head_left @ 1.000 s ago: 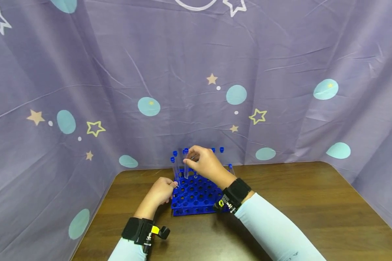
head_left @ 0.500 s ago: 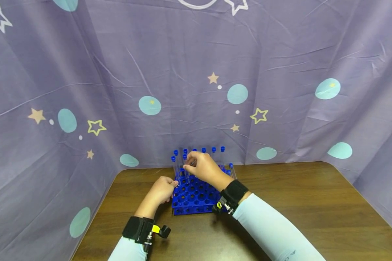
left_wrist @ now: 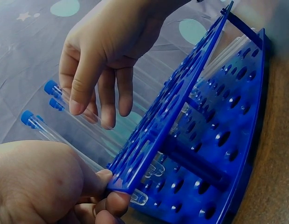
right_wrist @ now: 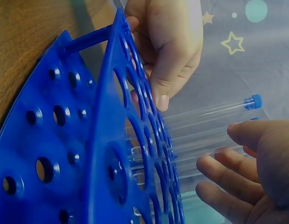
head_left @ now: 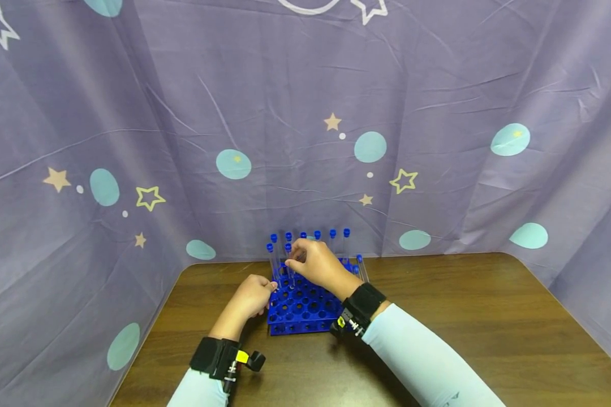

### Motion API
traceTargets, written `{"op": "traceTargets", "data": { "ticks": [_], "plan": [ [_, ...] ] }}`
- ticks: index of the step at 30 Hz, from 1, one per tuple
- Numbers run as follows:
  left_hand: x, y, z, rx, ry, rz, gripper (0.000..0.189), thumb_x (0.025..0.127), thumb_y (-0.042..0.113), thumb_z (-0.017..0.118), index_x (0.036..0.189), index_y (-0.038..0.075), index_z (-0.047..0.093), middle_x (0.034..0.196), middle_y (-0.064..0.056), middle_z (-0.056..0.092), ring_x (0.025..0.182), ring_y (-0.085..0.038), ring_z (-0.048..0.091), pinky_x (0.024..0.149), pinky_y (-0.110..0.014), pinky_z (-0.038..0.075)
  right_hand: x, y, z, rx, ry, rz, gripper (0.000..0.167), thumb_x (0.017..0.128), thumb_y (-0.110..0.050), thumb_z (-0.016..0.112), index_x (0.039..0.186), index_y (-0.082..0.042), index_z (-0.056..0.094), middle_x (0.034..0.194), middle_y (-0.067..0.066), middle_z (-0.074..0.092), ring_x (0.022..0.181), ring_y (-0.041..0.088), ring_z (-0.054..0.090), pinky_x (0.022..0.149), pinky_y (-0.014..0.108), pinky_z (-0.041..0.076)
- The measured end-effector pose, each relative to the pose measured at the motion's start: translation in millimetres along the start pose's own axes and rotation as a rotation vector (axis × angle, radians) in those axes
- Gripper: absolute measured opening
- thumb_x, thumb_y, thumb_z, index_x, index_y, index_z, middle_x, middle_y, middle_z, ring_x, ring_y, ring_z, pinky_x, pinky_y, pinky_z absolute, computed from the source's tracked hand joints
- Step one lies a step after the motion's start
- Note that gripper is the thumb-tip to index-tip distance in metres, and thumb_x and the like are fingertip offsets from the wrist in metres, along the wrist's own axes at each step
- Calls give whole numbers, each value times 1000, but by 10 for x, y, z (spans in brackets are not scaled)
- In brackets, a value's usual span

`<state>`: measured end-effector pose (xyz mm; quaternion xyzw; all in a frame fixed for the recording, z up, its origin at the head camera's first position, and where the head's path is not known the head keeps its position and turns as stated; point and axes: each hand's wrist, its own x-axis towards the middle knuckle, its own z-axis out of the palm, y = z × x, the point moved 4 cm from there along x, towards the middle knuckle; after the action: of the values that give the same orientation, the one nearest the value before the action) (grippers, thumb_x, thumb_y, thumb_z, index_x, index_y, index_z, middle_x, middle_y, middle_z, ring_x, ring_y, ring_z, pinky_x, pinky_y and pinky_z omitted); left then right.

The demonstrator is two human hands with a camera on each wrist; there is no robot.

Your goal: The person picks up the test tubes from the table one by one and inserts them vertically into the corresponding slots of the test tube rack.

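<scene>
A blue two-tier test tube rack (head_left: 305, 327) stands on the table. At its left side, my left hand (head_left: 253, 294) pinches the edge of the upper plate between thumb and fingers. My right hand (head_left: 315, 261) holds a clear test tube (head_left: 288, 247) just below its blue cap, thumb on one side and index finger on the other. The other right fingers hang loosely beside it in the left wrist view. This tube stands upright behind the left hand, with its lower end in the rack's upper plate. A neighbouring capped tube (left_wrist: 29, 117) stands at the left edge.
Along the rack's back row stand several blue-capped tubes (head_left: 347, 233). Another capped tube (head_left: 360, 259) leans at the right end. Brown wooden table (head_left: 463, 328) surrounds the rack, and a purple patterned curtain (head_left: 438, 203) hangs close behind.
My right hand has come down and slightly nearer, lowering the test tube into the rack; over the last half second it has barely moved. The left hand keeps its grip on the rack.
</scene>
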<state>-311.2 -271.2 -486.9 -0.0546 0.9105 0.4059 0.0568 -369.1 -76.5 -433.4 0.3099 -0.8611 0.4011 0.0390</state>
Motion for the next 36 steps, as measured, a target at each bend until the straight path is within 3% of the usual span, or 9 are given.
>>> {"op": "traceTargets", "data": {
  "ticks": [13,19,23,31,36],
  "plan": [
    [19,-15,15,8,-11,-10,51,118,25,58,74,3,70,56,-3,57,44,-16,47,41,-26,38,-6,14,21,-41,-8,3,16,104,-22,86,113,-12,78,104,1,85,91,13,78,82,32,66],
    [20,-26,32,8,-5,-16,49,118,25,59,76,3,72,58,-4,60,44,-16,47,41,-27,38,-47,42,-8,-10,-29,33,23,103,-20,87,122,-9,80,107,4,86,96,17,81,86,35,68],
    [7,-6,40,2,2,-12,48,118,24,59,77,3,72,58,-4,61,43,-15,47,41,-27,38,-120,89,-114,4,-43,86,31,104,-22,86,129,-6,79,110,5,86,97,19,82,87,39,68],
    [-9,12,39,13,15,-17,49,118,23,59,75,4,71,57,-3,60,43,-15,47,40,-27,38,-290,163,-390,-11,-44,130,25,104,-26,84,121,-7,81,107,3,86,96,18,80,89,43,67],
    [-14,5,29,16,24,-12,49,118,23,59,73,5,69,57,-4,60,42,-14,47,40,-26,38,-380,145,-654,21,12,137,12,105,-26,83,105,-13,82,92,0,84,78,12,77,72,34,62]
  ]
}}
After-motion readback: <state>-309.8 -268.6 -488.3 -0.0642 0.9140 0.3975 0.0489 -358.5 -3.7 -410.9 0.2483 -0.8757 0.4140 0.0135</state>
